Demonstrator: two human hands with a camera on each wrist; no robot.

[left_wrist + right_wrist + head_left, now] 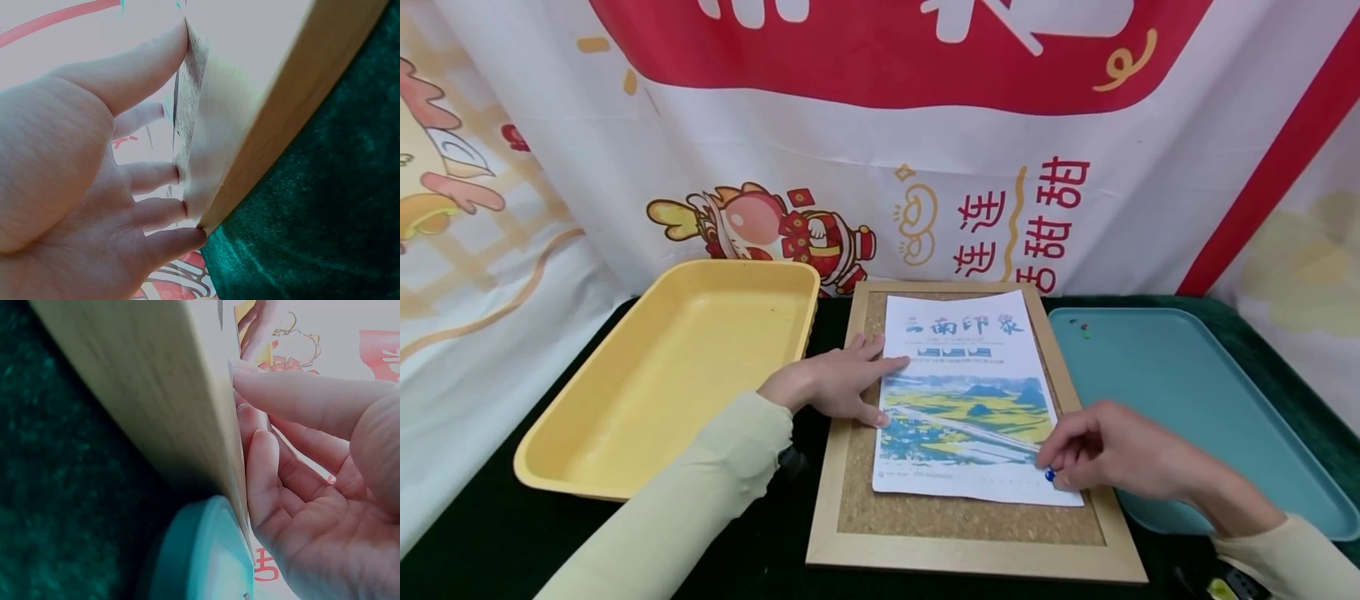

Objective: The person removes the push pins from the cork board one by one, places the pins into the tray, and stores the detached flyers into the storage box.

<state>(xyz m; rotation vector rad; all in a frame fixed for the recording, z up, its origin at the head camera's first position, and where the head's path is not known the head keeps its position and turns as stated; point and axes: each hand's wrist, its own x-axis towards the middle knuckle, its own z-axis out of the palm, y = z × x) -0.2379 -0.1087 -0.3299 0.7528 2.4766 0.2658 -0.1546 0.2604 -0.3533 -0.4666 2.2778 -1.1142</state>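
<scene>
A cork board [880, 508] in a pale wooden frame lies flat on the dark green cloth. On it rests a printed sheet [970, 367] with a landscape picture. My left hand [850, 383] presses the sheet's left edge with straight, spread fingers; in the left wrist view these fingers [156, 175] touch the board beside the frame [294, 106]. My right hand [1075, 458] pinches a blue push pin [1049, 476] at the sheet's lower right corner. In the right wrist view the right hand [300, 487] curls beside the frame [144, 381]; the pin is hidden there.
A yellow tray [625, 433] sits left of the board. A teal tray [1187, 417] lies to the right, with a few small pins [1082, 329] at its far left corner. A printed banner [880, 167] hangs behind. Green cloth [475, 542] covers the table.
</scene>
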